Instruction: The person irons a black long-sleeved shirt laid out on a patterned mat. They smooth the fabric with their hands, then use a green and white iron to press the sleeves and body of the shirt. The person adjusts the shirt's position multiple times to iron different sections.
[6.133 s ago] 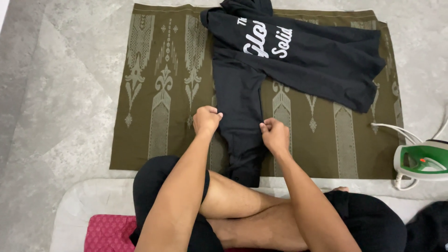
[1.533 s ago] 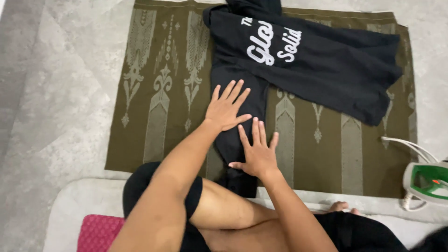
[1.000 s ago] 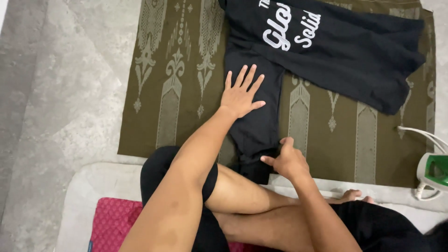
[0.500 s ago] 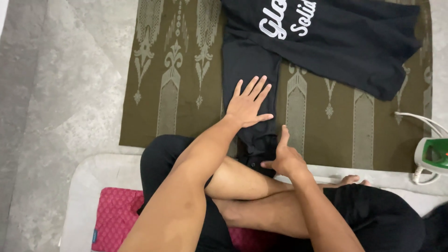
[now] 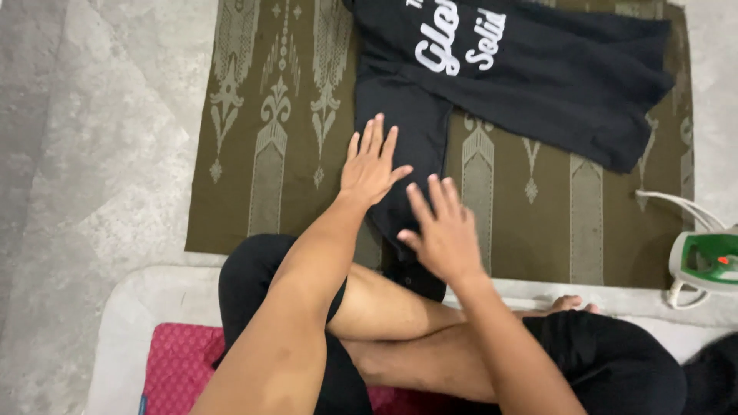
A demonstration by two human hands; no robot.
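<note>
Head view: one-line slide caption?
Seated person presses left hand and right hand flat on black garment spread over olive patterned mat.

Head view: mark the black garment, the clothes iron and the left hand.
black garment [image 5: 538, 84], head view, on the plain dark cloth right of the white lettering.
clothes iron [image 5: 703, 261], head view, on its green-and-white body at the right edge.
left hand [image 5: 370, 167], head view, on the back of the hand, flat on the sleeve.
</note>
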